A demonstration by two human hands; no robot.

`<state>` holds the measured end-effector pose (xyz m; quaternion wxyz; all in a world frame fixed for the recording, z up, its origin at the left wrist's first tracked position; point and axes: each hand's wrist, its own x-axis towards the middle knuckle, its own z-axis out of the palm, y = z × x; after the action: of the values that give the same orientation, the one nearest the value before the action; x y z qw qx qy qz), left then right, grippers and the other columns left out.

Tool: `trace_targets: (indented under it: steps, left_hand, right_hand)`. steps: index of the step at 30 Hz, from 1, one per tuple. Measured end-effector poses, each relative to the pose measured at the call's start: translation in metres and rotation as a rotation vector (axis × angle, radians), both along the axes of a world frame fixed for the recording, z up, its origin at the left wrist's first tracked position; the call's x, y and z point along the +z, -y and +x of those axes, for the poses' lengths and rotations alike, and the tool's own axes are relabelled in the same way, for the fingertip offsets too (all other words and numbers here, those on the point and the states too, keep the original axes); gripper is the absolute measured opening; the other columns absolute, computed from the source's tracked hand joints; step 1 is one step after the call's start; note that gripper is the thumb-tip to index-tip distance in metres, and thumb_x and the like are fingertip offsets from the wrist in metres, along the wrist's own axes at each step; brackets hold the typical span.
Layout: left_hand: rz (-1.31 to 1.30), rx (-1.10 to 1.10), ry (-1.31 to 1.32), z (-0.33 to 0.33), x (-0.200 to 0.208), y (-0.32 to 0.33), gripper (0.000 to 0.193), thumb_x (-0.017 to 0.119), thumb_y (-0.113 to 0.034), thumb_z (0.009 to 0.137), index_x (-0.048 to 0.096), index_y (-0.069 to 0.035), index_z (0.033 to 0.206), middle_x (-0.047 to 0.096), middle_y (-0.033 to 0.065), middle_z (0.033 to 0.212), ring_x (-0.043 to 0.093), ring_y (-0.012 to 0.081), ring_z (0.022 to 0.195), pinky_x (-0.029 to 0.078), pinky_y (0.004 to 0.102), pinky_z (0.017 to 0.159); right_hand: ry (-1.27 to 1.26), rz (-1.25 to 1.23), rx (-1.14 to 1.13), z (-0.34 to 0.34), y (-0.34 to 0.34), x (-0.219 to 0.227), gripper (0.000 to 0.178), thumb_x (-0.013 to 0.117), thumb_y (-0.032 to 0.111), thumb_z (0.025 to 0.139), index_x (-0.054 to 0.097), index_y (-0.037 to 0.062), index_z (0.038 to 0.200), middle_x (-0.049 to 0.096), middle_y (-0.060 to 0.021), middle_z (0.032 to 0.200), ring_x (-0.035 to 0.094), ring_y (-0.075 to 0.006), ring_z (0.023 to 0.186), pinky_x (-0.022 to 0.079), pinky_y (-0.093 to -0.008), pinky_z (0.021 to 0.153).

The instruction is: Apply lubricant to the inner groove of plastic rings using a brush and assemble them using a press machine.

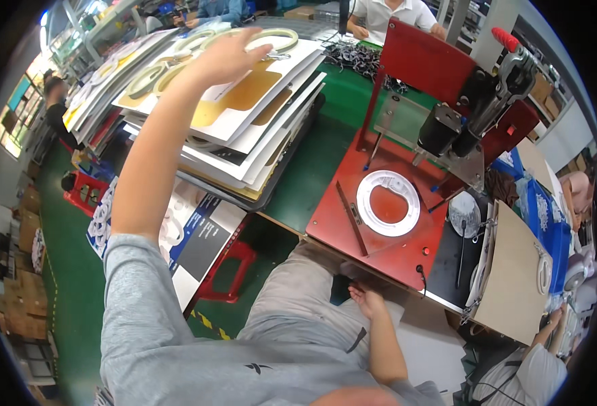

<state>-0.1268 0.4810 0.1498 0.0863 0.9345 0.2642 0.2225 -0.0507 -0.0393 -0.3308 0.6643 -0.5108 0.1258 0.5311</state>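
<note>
My left hand [229, 59] is stretched out over a tall stack of white sheets [271, 111] at the far left. Its fingers are extended and apart, with nothing visible in them. Beside its fingertips lies a pale ring-shaped part [281, 35] on the top sheet, and more rings [146, 81] lie to its left. My right hand [366, 299] hangs by my lap, below the table edge, palm up and fingers loosely curled, holding nothing. In front of me, a white ring-shaped part [410, 193] lies flat on the red base plate [325, 223] of a press.
The press's red upright panel [423, 57] and clamp lever [508, 74] rise above the base. A dark metal bar [351, 218] lies left of the ring. At right are a cardboard sheet [511, 274] and blue bins [538, 210]. A red stool [227, 274] stands below the stack.
</note>
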Motion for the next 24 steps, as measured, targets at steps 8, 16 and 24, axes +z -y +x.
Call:
trace_targets:
  steps: [8,16,24]
  left_hand:
    - [0.035,0.059,-0.032,0.023,-0.009,-0.007,0.059,0.049,-0.057,0.101,0.076,-0.006,0.113,0.074,0.0257,0.107,0.069,0.0402,0.107,0.05,0.0483,0.097]
    - [0.067,-0.028,0.011,0.02,-0.006,0.003,0.031,0.07,-0.016,0.086,0.07,-0.007,0.116,0.075,0.0157,0.092,0.072,0.0291,0.073,0.057,0.0415,0.069]
    - [0.034,-0.35,0.276,-0.024,-0.002,0.079,0.032,0.066,-0.013,0.097,0.069,-0.009,0.13,0.065,0.0039,0.098,0.062,0.0122,0.09,0.054,0.0288,0.077]
  right_hand:
    - [-0.018,-0.014,-0.055,-0.004,0.001,0.006,0.018,0.057,0.014,0.105,0.063,0.0029,0.117,0.07,-0.0138,0.102,0.069,-0.0243,0.091,0.058,-0.0373,0.081]
    - [0.028,-0.014,-0.048,-0.005,-0.003,0.008,0.02,0.059,0.015,0.105,0.064,0.0006,0.118,0.07,-0.0127,0.102,0.069,-0.0228,0.09,0.059,-0.0345,0.08]
    - [0.285,-0.083,0.238,-0.019,-0.01,0.057,0.023,0.061,0.015,0.105,0.063,-0.0013,0.122,0.071,-0.0103,0.104,0.069,-0.0182,0.092,0.057,-0.0306,0.081]
